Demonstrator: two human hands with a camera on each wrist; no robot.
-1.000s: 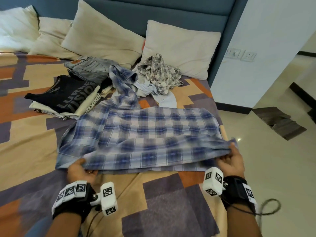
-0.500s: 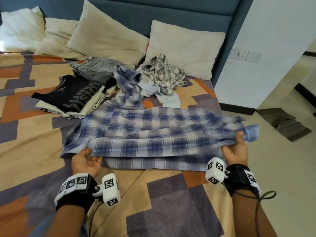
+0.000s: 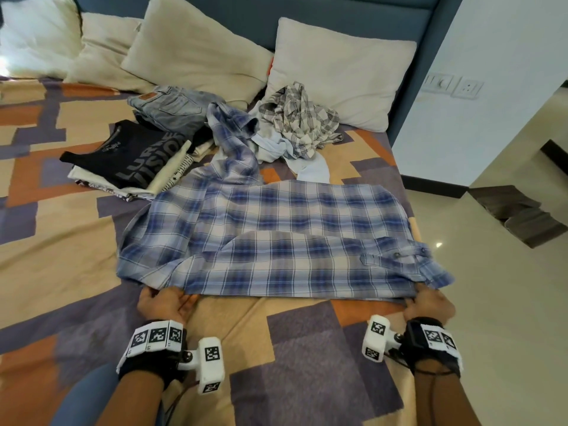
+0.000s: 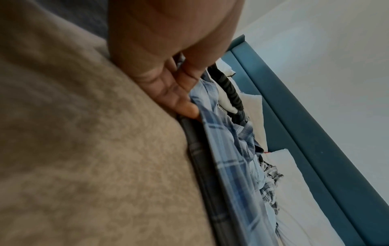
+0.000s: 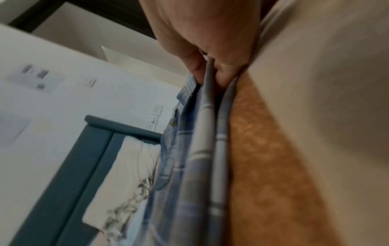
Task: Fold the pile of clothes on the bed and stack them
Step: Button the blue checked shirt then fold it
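Note:
A blue plaid shirt [image 3: 276, 241] lies spread across the bed, one side panel folded over its near half and one sleeve trailing back toward the pile. My left hand [image 3: 163, 302] holds the shirt's near left edge, fingers tucked under the cloth [image 4: 212, 119]. My right hand [image 3: 428, 302] pinches the near right edge by the collar; the right wrist view shows layers of the shirt [image 5: 202, 133] between thumb and fingers. Behind lies an unfolded heap with a grey checked shirt [image 3: 298, 118] and a pale blue garment [image 3: 273, 146]. A folded stack topped by a black printed T-shirt [image 3: 135, 155] sits at back left.
Folded grey jeans [image 3: 172, 106] lie behind the stack. Several cream pillows [image 3: 338, 69] lean on the blue headboard [image 3: 307, 10]. The bed's right edge [image 3: 415, 229] drops to a tiled floor with a dark mat [image 3: 519, 213]. Patterned bedspread [image 3: 276, 364] stretches in front of the shirt.
Both hands carried the lifted side of the shirt toward me and laid it down flat. The right hand came down from mid-air to the bedspread, still pinching the cloth.

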